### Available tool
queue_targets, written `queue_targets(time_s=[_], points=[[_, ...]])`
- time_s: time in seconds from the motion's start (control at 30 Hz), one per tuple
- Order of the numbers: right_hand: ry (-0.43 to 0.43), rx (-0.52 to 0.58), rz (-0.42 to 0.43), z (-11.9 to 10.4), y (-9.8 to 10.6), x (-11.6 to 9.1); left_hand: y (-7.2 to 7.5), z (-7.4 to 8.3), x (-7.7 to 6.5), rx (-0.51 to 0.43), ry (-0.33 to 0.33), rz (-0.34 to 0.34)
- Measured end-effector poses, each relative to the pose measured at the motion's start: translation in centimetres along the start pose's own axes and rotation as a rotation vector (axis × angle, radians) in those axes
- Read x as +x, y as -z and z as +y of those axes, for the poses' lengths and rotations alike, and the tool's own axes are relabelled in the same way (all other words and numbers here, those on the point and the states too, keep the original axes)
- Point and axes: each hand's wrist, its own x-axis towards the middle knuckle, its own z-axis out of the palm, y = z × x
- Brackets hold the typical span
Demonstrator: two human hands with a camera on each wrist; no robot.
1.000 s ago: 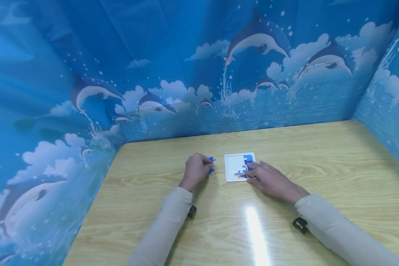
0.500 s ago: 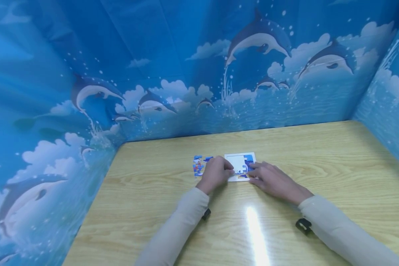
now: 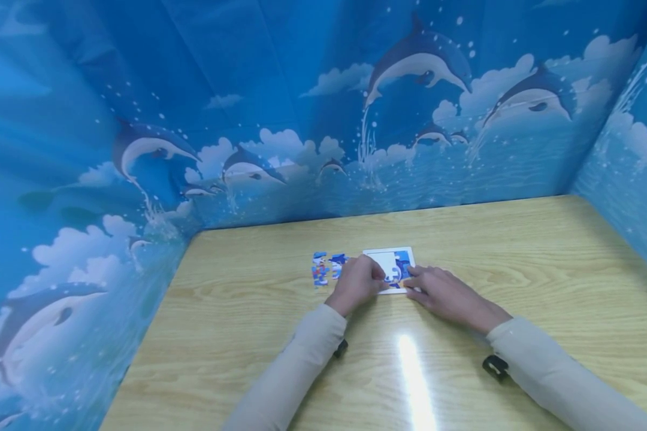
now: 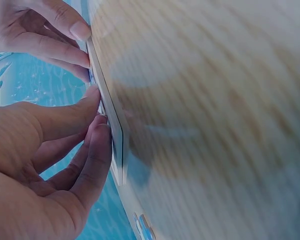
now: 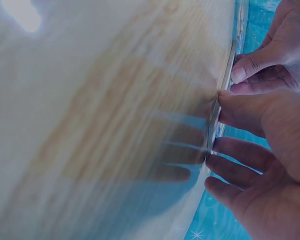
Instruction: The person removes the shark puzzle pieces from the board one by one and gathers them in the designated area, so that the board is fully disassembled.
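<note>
A white puzzle tray (image 3: 388, 249) lies on the table in front of me, with joined blue dolphin pieces (image 3: 402, 258) filling its right side and white base showing at the left. My left hand (image 3: 358, 280) is over the tray's lower left, its thumb and fingertips drawn together at the tray in the left wrist view, pinching a puzzle piece mostly hidden by the fingers. My right hand (image 3: 444, 294) rests at the tray's right edge; in the right wrist view its fairly straight fingers (image 5: 235, 170) and thumb touch the rim.
Several loose puzzle pieces (image 3: 320, 270) lie in a cluster left of the tray, partly behind the left hand. The wooden table (image 3: 237, 335) meets a blue dolphin-print curtain (image 3: 302, 179) at the back and sides. A bright glare streak crosses the table's front.
My left hand has moved right from the loose pieces to the tray's lower left, uncovering the pile. The right hand stays at the tray's right edge, shifted only slightly.
</note>
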Motion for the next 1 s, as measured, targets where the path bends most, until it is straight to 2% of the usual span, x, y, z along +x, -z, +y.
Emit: queue_targets(time_s=[0.53,0.8,1.0], points=[[0.007,0.0,0.004,-0.05,0.04,-0.14,0.04,0.24,0.18,-0.04,0.052,-0.025],[-0.01,0.004,0.002,-0.01,-0.09,-0.03,0.12,0.1,0.2,-0.055,0.024,-0.011],[-0.036,-0.001,-0.016,-0.07,-0.15,0.09,0.2,-0.06,0.08,-0.114,0.019,-0.005]])
